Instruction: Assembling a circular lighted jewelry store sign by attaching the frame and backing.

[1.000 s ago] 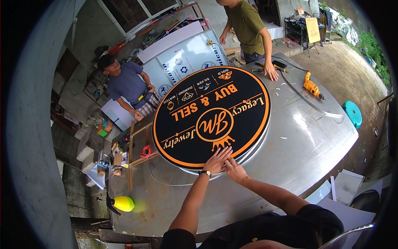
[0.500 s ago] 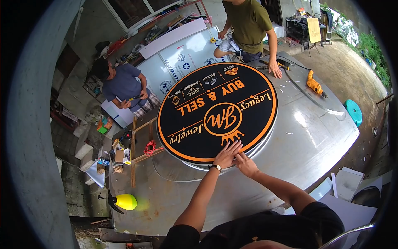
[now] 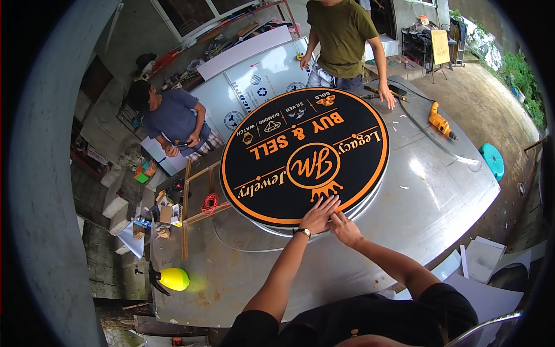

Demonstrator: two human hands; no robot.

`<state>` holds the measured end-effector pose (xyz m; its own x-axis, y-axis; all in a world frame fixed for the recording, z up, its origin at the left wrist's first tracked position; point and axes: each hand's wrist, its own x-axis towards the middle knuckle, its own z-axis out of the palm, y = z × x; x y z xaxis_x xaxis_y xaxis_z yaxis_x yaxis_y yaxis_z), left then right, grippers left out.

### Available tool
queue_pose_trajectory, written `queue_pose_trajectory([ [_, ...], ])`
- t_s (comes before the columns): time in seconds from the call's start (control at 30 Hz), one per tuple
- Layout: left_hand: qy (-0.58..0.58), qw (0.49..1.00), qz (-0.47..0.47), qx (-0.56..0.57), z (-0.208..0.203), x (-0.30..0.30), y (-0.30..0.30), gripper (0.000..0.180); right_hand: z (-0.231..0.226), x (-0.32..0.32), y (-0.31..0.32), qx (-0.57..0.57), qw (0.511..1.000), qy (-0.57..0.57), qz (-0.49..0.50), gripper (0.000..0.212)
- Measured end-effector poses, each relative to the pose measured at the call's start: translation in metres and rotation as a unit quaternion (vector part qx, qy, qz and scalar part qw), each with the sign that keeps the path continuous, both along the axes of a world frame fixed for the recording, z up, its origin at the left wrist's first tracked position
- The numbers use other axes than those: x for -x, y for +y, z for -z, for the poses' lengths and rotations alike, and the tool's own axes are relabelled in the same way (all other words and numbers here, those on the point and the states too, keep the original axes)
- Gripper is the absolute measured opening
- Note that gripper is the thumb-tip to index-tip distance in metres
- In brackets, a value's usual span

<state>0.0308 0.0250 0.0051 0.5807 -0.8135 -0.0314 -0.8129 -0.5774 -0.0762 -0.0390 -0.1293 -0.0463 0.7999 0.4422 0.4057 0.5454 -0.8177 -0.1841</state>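
Round black sign [image 3: 303, 156] with orange rim and lettering lies flat on grey metal table [image 3: 428, 196], lettering upside down to the wearer, its top toward the far edge. Left hand [image 3: 319, 214] open, palm flat on near rim; right hand [image 3: 346, 228] open, fingertips at rim. Versus earlier frames: both hands sit further right along the rim.

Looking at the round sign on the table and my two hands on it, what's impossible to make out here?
- Head view, left hand: palm flat on the round sign; what lies under it is hidden.
- Right hand: fingertips at the sign's rim, contact too small to tell.
- Sign's underside: hidden against the metal table.
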Motion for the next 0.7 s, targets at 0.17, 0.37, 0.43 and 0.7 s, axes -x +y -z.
queue_pose_trajectory([
  [0.17,-0.011,1.000,0.000,-0.012,-0.0004,0.0010,-0.0005,0.085,0.0006,0.0002,-0.0006,-0.016,1.000,0.014,-0.008,0.022],
  [0.37,-0.009,1.000,-0.001,-0.016,-0.0011,0.0031,-0.0022,0.085,0.0013,0.0031,-0.0013,-0.009,1.000,0.023,-0.003,0.023],
  [0.43,-0.004,1.000,-0.001,-0.012,-0.0011,0.0032,-0.0039,0.084,0.0009,0.0026,-0.0036,-0.009,1.000,0.026,-0.004,0.024],
  [0.7,-0.012,1.000,-0.007,-0.011,0.0017,-0.0007,-0.0010,0.087,0.0001,-0.0003,-0.0012,-0.011,1.000,0.011,-0.011,0.027],
])
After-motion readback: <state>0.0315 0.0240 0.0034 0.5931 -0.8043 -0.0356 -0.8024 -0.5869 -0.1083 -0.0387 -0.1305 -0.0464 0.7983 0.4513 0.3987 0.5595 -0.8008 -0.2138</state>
